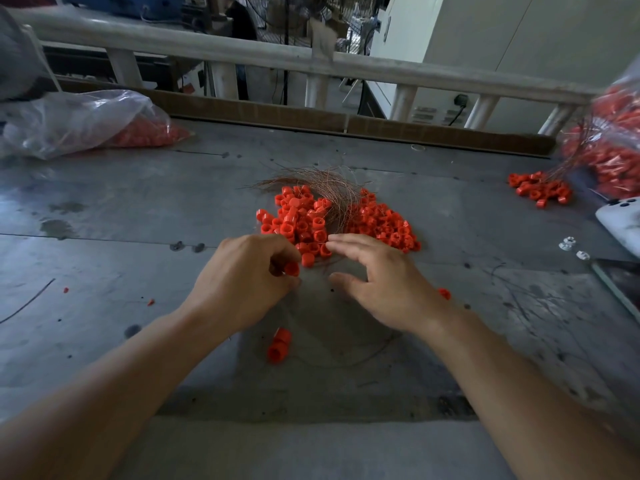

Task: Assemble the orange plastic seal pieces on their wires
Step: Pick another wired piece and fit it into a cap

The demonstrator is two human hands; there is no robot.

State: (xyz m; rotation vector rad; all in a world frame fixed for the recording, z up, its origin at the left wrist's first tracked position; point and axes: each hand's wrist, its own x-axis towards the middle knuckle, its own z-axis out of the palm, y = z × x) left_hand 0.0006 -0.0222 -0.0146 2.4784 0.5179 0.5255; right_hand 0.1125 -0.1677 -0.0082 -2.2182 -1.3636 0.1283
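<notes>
far left, a crinkled clear bag (79, 123) of orange pieces slumps on the scuffed grey table (138, 209). the left hand (242, 275) pinches one orange seal piece (291, 269) just near of the central pile (304, 223) of stubby rings, thin coppery wires (329, 187) fanned behind; the right hand (381, 282), fingers spread, holds nothing beside it.

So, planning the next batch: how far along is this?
Looks done: a small heap of wired orange plastic seals far right. In hand: left hand pinches one orange seal piece; right hand open. Left: the large central pile of loose orange pieces and copper wire bundle.
</notes>
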